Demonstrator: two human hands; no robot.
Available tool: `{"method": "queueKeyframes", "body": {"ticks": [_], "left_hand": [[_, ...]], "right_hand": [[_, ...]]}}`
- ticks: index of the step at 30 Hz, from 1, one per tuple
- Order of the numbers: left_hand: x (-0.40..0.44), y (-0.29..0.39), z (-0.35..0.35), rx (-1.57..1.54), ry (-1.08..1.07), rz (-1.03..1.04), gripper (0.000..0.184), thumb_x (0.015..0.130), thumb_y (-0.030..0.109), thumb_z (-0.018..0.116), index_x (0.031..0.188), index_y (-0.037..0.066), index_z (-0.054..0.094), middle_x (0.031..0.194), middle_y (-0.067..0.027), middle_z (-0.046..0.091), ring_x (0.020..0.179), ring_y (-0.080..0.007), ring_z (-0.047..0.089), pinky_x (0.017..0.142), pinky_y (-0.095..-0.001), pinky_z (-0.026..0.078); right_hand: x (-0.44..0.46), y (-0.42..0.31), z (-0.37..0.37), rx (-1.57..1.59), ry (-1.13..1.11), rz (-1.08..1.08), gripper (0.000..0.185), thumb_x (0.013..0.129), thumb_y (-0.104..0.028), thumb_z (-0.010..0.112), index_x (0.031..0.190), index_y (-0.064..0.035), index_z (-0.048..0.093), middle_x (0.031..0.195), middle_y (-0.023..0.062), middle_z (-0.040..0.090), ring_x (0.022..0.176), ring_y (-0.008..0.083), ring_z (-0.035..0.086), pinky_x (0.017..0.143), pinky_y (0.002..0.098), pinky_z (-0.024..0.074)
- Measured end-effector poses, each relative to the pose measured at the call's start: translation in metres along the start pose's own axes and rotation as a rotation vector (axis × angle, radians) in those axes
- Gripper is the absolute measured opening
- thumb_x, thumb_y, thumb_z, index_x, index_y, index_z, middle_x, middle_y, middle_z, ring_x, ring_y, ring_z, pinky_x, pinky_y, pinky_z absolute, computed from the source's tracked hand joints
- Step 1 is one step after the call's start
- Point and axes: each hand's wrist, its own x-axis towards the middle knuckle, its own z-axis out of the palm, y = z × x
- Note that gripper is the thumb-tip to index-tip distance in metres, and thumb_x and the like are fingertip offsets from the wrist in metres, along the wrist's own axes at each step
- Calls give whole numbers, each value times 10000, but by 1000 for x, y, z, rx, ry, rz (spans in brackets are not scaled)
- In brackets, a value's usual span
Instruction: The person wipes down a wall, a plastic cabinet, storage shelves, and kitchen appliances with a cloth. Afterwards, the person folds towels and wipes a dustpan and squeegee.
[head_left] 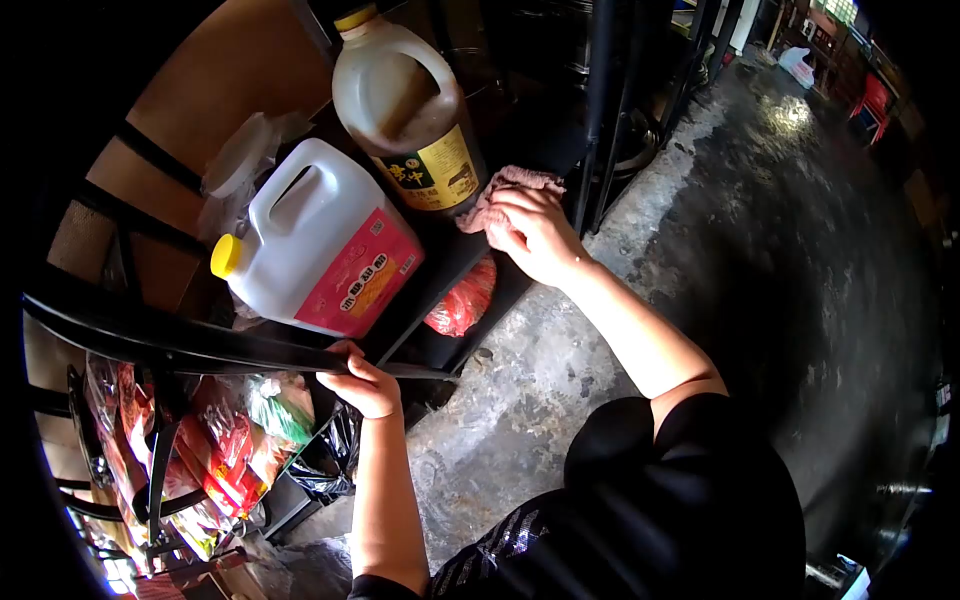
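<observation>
My right hand [537, 232] is closed on a pinkish cloth [512, 187], pressed against the front edge of a black shelf [447, 277]. Just behind the cloth stands a large jug of dark liquid [408, 115] with a yellow cap and a yellow label. Beside it is a white plastic jug [318, 240] with a yellow cap and a pink label. My left hand [362, 382] has its fingers wrapped round a black metal bar [190, 340] of the rack, in front of the white jug.
A red plastic-wrapped bundle [464, 298] shows under the shelf. Several colourful bags [225, 450] and a black plastic bag [335, 450] lie at lower left. Black uprights [597, 110] rise right of the jugs. The concrete floor [780, 250] runs to a red chair [873, 105].
</observation>
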Motion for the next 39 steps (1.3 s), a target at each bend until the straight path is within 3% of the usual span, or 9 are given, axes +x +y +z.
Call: {"method": "queueKeyframes", "body": {"ticks": [7, 15, 21, 26, 28, 32, 35, 37, 39], "left_hand": [[-3, -6, 2, -49, 19, -28, 295, 1048, 312, 428, 1064, 19, 402, 888, -87, 483, 767, -180, 451, 737, -314, 406], [-4, -11, 3, -51, 27, -7, 298, 1035, 304, 455, 1086, 23, 372, 889, -98, 488, 772, -186, 479, 744, -323, 417], [-4, -5, 1, -75, 18, -21, 289, 1042, 308, 451, 1082, 31, 381, 891, -98, 491, 773, -180, 481, 747, -318, 418], [-3, -9, 2, 11, 30, -6, 313, 1048, 336, 409, 1024, 24, 399, 880, -89, 486, 761, -180, 460, 727, -309, 409], [-4, -10, 3, -18, 32, -21, 323, 1050, 344, 395, 1023, 22, 395, 900, -81, 483, 782, -172, 446, 731, -293, 407], [-4, -12, -1, 47, -2, -17, 348, 1049, 369, 403, 1029, 22, 378, 888, -89, 488, 791, -188, 456, 762, -320, 410], [-2, -7, -1, 50, 4, -6, 356, 1054, 377, 395, 1028, 22, 380, 890, -93, 493, 801, -197, 469, 781, -329, 411], [-6, -12, 2, 1, 36, -55, 373, 1055, 395, 391, 1039, 23, 380, 897, -95, 498, 806, -193, 474, 779, -323, 412], [-3, -15, 2, -2, 36, -19, 334, 1049, 356, 408, 1032, 24, 376, 863, -96, 484, 756, -191, 471, 737, -326, 408]], "right_hand": [[39, 68, -9, -308, 180, 31, 264, 969, -234, 532, 1034, -50, 708, 1208, 166, 662, 1178, 362, 584, 1030, 465, 434], [105, 185, 45, -774, -201, 378, 299, 997, -235, 450, 1040, -51, 681, 1211, 168, 648, 1077, 342, 639, 924, 462, 516], [45, 76, -9, -271, 69, 117, 238, 968, -163, 498, 993, 6, 663, 976, 200, 695, 875, 372, 685, 780, 429, 564], [-12, -11, -11, -160, -63, 9, 153, 967, -147, 578, 1040, -55, 675, 1109, 92, 715, 1134, 205, 633, 928, 366, 520], [-33, -37, -16, 394, -132, 304, 122, 973, -125, 588, 1004, -32, 660, 1068, 104, 721, 981, 214, 683, 850, 355, 548], [0, -5, -35, 723, 484, 372, 200, 1014, -170, 553, 1117, 1, 567, 987, 132, 724, 854, 176, 696, 761, 314, 554], [52, 48, -66, -244, 626, -10, 288, 973, -213, 570, 1156, 8, 560, 1091, 216, 653, 936, 353, 655, 835, 458, 531], [60, 71, -48, -148, -28, 478, 288, 965, -206, 543, 1159, -1, 602, 1135, 213, 644, 1033, 350, 615, 936, 474, 488], [47, 62, -22, -425, 86, 206, 232, 959, -190, 525, 1036, -31, 674, 1172, 164, 647, 1096, 319, 585, 985, 435, 468]]}}
